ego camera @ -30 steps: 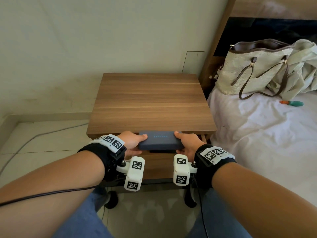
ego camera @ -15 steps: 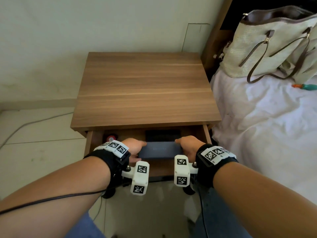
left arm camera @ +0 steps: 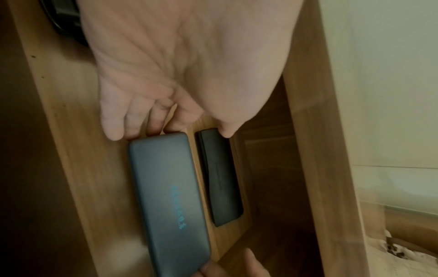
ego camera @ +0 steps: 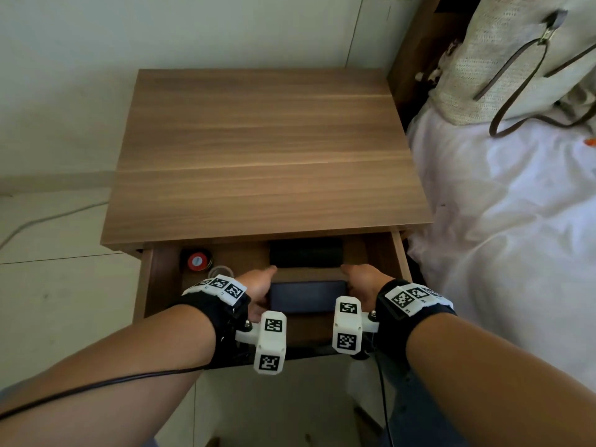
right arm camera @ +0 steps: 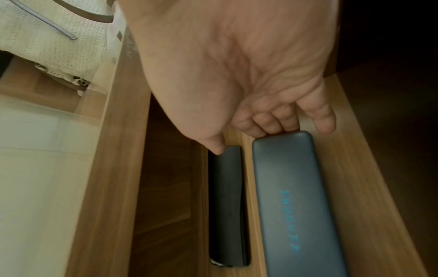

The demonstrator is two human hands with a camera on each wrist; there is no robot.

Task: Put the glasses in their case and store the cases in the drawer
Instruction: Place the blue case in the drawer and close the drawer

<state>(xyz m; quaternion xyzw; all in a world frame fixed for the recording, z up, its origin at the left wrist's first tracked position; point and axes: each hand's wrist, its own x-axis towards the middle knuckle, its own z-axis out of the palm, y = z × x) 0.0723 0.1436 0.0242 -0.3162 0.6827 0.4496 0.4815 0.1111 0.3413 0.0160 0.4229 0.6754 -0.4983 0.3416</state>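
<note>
Open drawer (ego camera: 398,253): left hand (ego camera: 258,287), right hand (ego camera: 362,282) palms facing, fingers gripping grey case (ego camera: 308,296) ends.

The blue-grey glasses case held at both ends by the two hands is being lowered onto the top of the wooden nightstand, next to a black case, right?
Not quite. The blue-grey glasses case, held at its ends by the left hand and right hand, sits inside the open wooden drawer, not on the nightstand top. The head view shows this; the black case lies beside it.
</note>
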